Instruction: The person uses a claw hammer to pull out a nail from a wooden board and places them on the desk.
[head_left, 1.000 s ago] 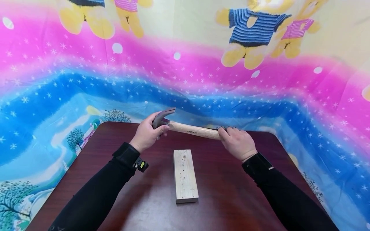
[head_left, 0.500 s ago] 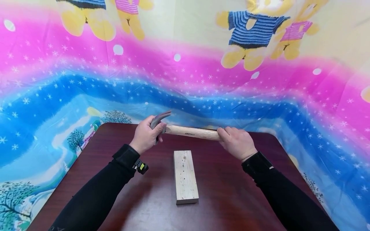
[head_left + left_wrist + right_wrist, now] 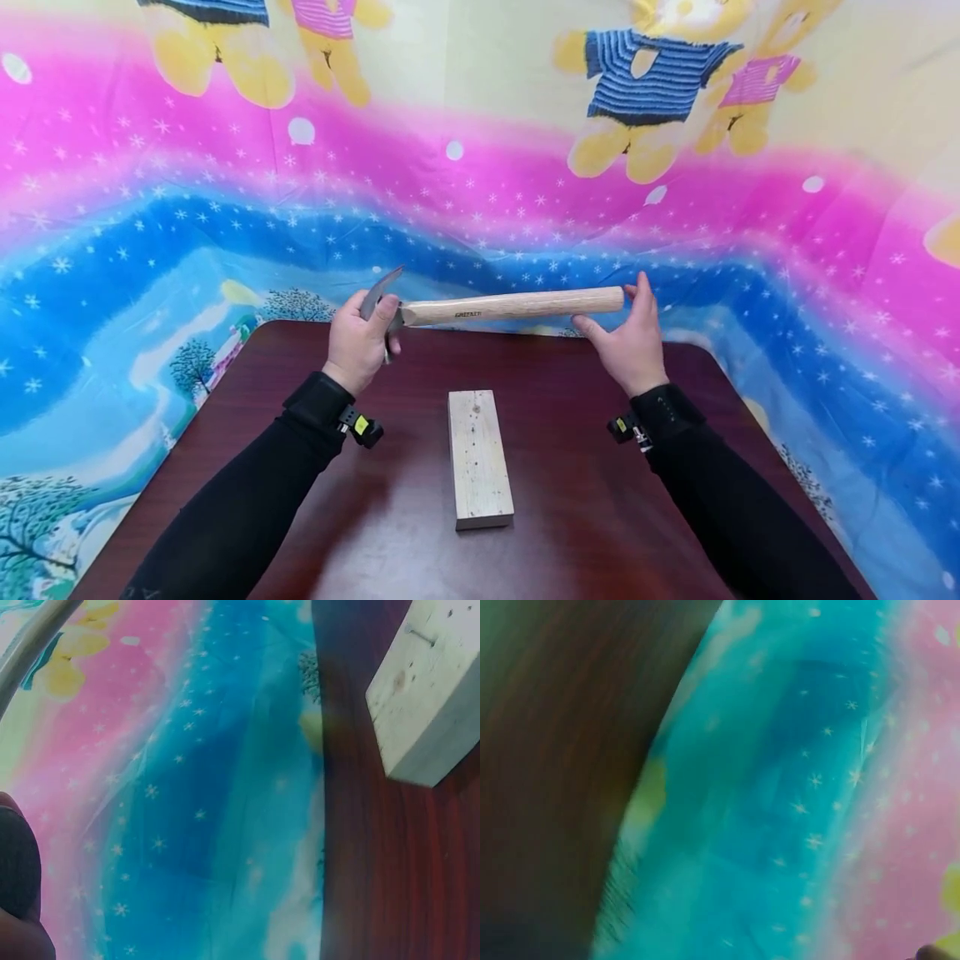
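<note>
1. My left hand (image 3: 358, 342): raised above the far left part of the table (image 3: 247, 417), fingers curled round the metal head of the hammer (image 3: 495, 307); I hold it there by the head alone.

2. Hammer: held level in the air over the far edge of the table, claw head at the left, pale wooden handle running out to the right, dark lettering on its shaft.

3. Wood block (image 3: 479, 456): lying flat on the dark red-brown table, below the hammer and between my forearms, long side running away from me, touched by neither hand. The left wrist view shows one end of it (image 3: 427, 697) with small dark marks on its top face.

4. My right hand (image 3: 633, 342): fingers straight and spread wide, palm beside the handle's butt end; whether the fingertips touch the wood I cannot tell.

5. Backdrop cloth (image 3: 480, 183): pink and blue bands, stars, cartoon bears.
</note>
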`<state>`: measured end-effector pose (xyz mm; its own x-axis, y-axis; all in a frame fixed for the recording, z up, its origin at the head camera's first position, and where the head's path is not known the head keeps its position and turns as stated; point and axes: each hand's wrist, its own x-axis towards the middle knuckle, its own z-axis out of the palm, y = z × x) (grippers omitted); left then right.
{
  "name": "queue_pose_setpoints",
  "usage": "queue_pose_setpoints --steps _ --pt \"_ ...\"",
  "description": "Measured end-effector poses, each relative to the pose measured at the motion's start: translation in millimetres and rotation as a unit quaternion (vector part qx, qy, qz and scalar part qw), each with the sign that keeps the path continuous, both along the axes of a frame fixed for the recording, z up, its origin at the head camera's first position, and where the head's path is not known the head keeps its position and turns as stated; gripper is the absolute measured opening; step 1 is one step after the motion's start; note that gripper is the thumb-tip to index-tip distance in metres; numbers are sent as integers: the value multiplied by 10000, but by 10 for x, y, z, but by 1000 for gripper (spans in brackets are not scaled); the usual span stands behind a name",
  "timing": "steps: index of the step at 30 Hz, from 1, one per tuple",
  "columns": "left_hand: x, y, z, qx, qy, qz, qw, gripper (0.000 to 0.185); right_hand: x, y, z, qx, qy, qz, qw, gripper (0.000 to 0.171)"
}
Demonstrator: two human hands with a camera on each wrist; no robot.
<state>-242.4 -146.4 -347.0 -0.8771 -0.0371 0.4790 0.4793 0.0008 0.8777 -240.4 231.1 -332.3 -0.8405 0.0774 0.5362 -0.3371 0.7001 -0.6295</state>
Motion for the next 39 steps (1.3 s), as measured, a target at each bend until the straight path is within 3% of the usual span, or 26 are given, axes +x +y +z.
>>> queue_pose_setpoints --steps 2,4,5,7,10,12,16,20,23,25,28,34,37,39 --pt "-26 -22 4 133 51 34 9999 23 -24 21 -31 -630 -537 483 9954 109" --pt "-55 -32 -9 245 108 13 9996 24 -41 3 -66 -1282 -892 1035 9823 104" --pt "-69 -31 -21 336 109 -43 9994 25 -52 -18 -88 -1592 -977 1291 9739 104" --pt "-77 -17 -44 485 83 -190 9986 26 -70 -104 -115 -2420 -1000 1892 9464 108" --pt "-74 17 -86 682 -30 -410 9968 27 -85 -285 -96 -3632 -741 2806 8854 121" --pt "-64 43 -103 675 -43 -466 9966 27 -82 -396 -35 -4350 -508 3421 8314 125" --pt "-52 82 -100 604 19 -447 9972 27 -45 -521 126 -5207 -230 4249 7402 119" --pt "-42 96 -114 356 -113 -469 9982 32 18 -583 261 -5732 -245 4604 6774 114" --pt "-29 134 -177 154 -256 -677 9973 42 78 -634 329 -5995 -265 4695 6477 108" --pt "-24 188 -234 131 -332 -924 9951 48 121 -674 366 -6089 -261 4717 6372 102" --pt "-25 278 -303 118 -441 -1266 9909 55 185 -742 436 -6132 -195 4666 6371 90" --pt "-2 341 -405 -148 -690 -1541 9855 55 262 -791 552 -5925 -58 4623 6597 67" --pt "16 379 -458 -480 -696 -1618 9832 50 294 -796 577 -5804 107 4613 6710 58" --pt "27 412 -494 -775 -745 -1724 9791 45 324 -802 596 -5637 293 4617 6843 47"
